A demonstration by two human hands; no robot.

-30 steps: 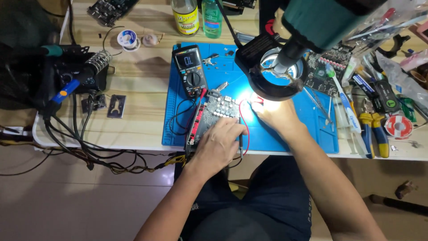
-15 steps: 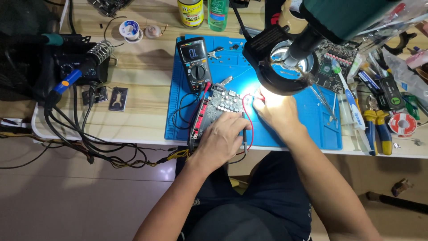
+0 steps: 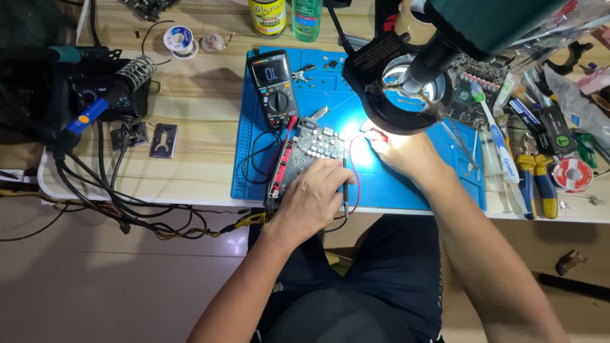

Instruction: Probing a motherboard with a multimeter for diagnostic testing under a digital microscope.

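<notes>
A circuit board (image 3: 309,152) lies on the blue work mat (image 3: 254,171) near the table's front edge, just below a black multimeter (image 3: 273,87). The left hand (image 3: 312,198) rests flat on the board's lower part, pinching a black probe (image 3: 345,184), while the right hand (image 3: 406,152) grips a red probe (image 3: 379,133) just right of the board. A lit ring lamp (image 3: 397,95) hangs above that hand, and a soldering station (image 3: 101,95) sits well to the left.
</notes>
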